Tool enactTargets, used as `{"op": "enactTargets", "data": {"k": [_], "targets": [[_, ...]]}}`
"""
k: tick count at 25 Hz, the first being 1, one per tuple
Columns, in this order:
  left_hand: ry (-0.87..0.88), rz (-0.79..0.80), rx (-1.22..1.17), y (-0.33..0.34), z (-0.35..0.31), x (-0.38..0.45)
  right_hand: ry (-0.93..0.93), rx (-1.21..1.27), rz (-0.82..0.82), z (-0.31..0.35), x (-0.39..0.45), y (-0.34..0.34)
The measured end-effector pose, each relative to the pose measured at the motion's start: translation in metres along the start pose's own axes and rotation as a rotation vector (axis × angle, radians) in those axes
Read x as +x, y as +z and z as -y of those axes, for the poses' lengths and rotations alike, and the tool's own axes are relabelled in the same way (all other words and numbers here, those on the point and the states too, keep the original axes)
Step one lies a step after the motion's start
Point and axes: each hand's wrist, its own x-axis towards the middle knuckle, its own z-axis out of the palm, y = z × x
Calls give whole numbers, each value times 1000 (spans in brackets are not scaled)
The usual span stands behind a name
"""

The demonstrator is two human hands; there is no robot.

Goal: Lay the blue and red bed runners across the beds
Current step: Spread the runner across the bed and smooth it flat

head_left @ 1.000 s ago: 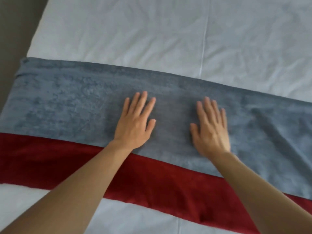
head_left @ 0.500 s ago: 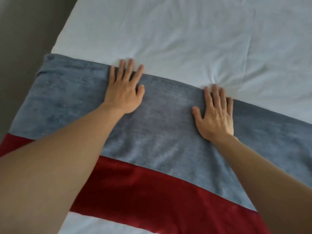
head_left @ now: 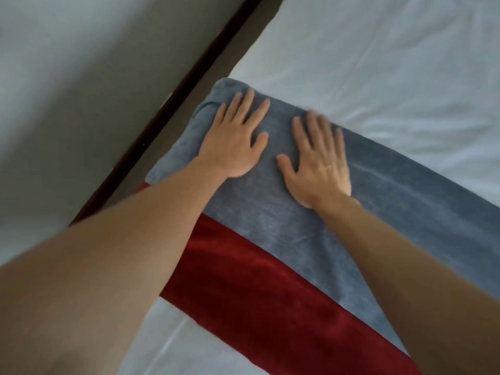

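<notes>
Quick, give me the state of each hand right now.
Left hand: open, fingers straight, pressed flat on the blue runner near its end.
Right hand: open, flat on the same blue runner, holding nothing.

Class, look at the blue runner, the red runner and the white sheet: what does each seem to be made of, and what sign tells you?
Blue runner: probably plush fleece or microfibre; matt, with brushed streaks in the nap.
Red runner: velvet-like pile, seemingly; slight sheen with lighter and darker patches.
White sheet: likely woven cotton or a blend; smooth, matt, finely creased.
</notes>
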Motion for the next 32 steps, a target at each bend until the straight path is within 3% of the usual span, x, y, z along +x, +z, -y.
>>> {"op": "enactTargets", "data": {"k": [3, 5, 7, 9, 14, 21, 32], "targets": [[-224, 44, -135, -14, 30, 16, 210, 45, -14, -6, 12, -10], [-165, 1, -149, -16, 29, -5, 167, 43, -40, 15, 1, -13], [-31, -71, -101, -6, 14, -52, -11, 19, -37, 52, -29, -8], [-32, -75, -76, 3, 2, -102, -106, 11, 9, 85, -63, 4], [-64, -46, -34, 13, -45, -165, 52, 72, 82, 70, -113, 9], [194, -6, -54, 52, -234, -192, 320, 30, 52, -89, -236, -2], [570, 119, -8, 142, -624, -253, 710, 35, -60, -416, -486, -19]]}}
